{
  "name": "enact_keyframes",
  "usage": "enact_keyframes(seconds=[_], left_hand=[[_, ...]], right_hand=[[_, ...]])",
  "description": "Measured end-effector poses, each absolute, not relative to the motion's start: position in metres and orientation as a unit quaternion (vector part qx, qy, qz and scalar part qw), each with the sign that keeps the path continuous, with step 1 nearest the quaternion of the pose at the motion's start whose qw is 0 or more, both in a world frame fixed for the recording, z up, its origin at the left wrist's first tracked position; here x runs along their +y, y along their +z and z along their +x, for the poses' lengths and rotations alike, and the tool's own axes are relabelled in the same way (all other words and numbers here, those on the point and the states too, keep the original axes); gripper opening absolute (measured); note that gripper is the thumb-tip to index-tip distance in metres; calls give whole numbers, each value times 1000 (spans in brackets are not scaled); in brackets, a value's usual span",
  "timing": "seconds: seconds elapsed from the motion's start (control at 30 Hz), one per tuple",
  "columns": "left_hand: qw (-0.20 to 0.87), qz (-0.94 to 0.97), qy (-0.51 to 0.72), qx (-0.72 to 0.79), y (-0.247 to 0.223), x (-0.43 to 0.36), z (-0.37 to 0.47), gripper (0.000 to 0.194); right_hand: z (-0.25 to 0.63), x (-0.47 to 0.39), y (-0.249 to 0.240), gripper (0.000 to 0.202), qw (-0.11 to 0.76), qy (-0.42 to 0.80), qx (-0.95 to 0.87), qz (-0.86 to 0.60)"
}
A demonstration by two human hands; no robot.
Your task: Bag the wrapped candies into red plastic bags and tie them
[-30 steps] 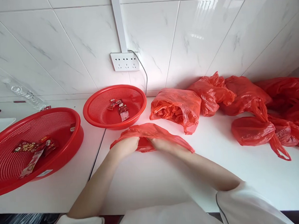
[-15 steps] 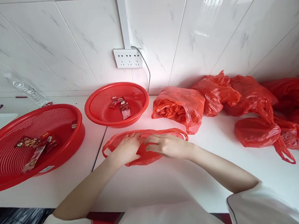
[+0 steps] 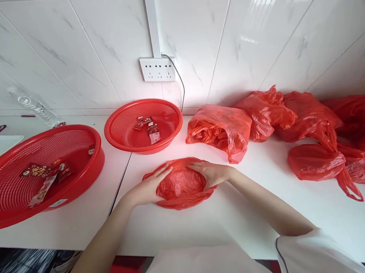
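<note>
A red plastic bag (image 3: 181,201) lies on the white table in front of me, its mouth spread wide so that the crinkled inside shows. My left hand (image 3: 153,186) rests against the left side of the mouth, thumb and fingers stretched apart. On the opposite side, my right hand (image 3: 213,173) is spread in the same way, pressing the plastic outward. Some fingertips are tucked into or behind the film, so I cannot fully see them. Behind the bag stands a red mesh basket (image 3: 115,142) with a few small snack packets (image 3: 153,132) in it.
At left, a larger red basket (image 3: 92,167) holds more packets. A clear bottle (image 3: 39,111) lies behind it. To the right sit a red bag stuffed with plastic bags (image 3: 220,122) and several filled, tied red bags (image 3: 317,162). A wall socket (image 3: 157,69) has a cable.
The red bag has gone from flat and stretched sideways to rounded, with its mouth wide open. Both my hands have moved from over its middle to opposite sides of the opening.
</note>
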State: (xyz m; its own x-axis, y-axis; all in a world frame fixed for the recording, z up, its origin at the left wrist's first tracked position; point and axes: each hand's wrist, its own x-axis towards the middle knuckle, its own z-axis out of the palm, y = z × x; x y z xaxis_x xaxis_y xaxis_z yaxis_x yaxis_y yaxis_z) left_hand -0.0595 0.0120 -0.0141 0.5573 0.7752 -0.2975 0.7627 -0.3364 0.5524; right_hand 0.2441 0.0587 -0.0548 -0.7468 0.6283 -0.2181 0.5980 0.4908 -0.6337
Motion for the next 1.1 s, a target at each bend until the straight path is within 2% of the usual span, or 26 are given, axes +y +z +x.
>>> enact_keyframes(seconds=[0.1,0.2,0.3,0.4,0.5,0.7,0.9,1.1], left_hand=[[434,739,148,493,-16,22,-68,84],[558,513,313,572,-7,41,-71,71],[645,290,456,540,-2,63,-66,64],[661,205,564,451,-7,80,-54,33],[625,176,633,421,-20,88,-44,5],[603,193,656,410,-39,77,-43,11],[634,245,613,402,-36,63,-39,5],[647,294,593,378,-40,53,-25,27]], right_hand=[[243,60,-46,109,14,362,-862,-355],[239,61,-28,78,81,357,-867,-337],[229,59,-3,50,149,347,-874,-305],[217,57,21,38,191,339,-883,-261],[211,59,38,33,217,310,-891,-251],[216,68,47,30,285,258,-876,-292],[224,73,32,27,278,253,-879,-293],[214,75,17,26,303,178,-880,-320]])
